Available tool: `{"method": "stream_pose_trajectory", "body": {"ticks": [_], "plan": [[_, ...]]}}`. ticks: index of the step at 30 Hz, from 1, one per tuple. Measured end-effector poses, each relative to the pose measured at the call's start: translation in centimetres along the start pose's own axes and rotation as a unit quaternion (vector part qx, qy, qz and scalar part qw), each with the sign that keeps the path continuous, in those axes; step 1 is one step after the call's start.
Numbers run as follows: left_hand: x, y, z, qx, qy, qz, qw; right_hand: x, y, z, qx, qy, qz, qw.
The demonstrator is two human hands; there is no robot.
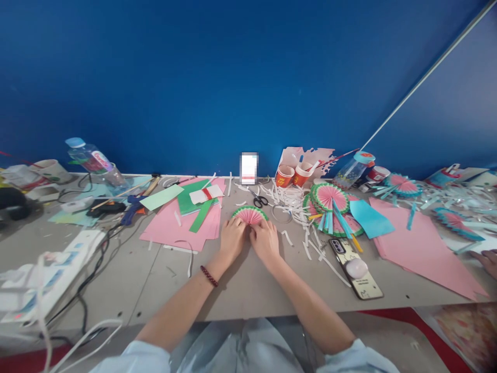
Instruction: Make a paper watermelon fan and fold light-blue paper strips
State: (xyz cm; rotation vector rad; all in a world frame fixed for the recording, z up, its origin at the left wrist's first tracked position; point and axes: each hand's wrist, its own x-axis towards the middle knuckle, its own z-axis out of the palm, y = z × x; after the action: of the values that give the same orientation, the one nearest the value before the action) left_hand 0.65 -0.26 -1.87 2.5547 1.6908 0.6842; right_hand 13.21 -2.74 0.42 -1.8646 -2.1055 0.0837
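Note:
A pleated paper fan (pixel 249 214), pink with a green and white scalloped rim, is spread in a half circle at the middle of the table. My left hand (pixel 233 237) grips its left side, the fingers closed at the lower folds. On the other side my right hand (pixel 264 239) holds the fan the same way, its thumb near the centre. Both hands partly cover the fan's lower edge. Black scissors (pixel 259 199) lie just behind it. To the right, finished-looking watermelon paper fans (pixel 330 199) rest in a stack.
Pink paper sheets (pixel 190 235) and green paper (pixel 202 215) lie left. A glue gun (pixel 132 210), power strip (pixel 58 274) and bottle (pixel 90 158) are farther left. Right are red paper cups (pixel 284 177), white paper strips (pixel 287 196), a phone (pixel 367 282) and another person's hand (pixel 487 260).

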Motion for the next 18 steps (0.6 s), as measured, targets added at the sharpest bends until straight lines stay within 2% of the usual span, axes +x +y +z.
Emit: {"method": "stream_pose_trajectory", "body": {"ticks": [10, 14, 18], "plan": [[-0.10, 0.12, 0.16, -0.021, 0.008, 0.005, 1.000, 0.09, 0.36, -0.05, -0.035, -0.014, 0.005, 0.999], [-0.10, 0.10, 0.30, -0.041, 0.007, 0.002, 0.999, 0.24, 0.46, 0.33, -0.010, -0.017, 0.000, 1.000], [-0.09, 0.10, 0.37, -0.070, 0.030, -0.003, 0.997, 0.31, 0.20, 0.22, 0.039, -0.003, 0.015, 0.999]]}}
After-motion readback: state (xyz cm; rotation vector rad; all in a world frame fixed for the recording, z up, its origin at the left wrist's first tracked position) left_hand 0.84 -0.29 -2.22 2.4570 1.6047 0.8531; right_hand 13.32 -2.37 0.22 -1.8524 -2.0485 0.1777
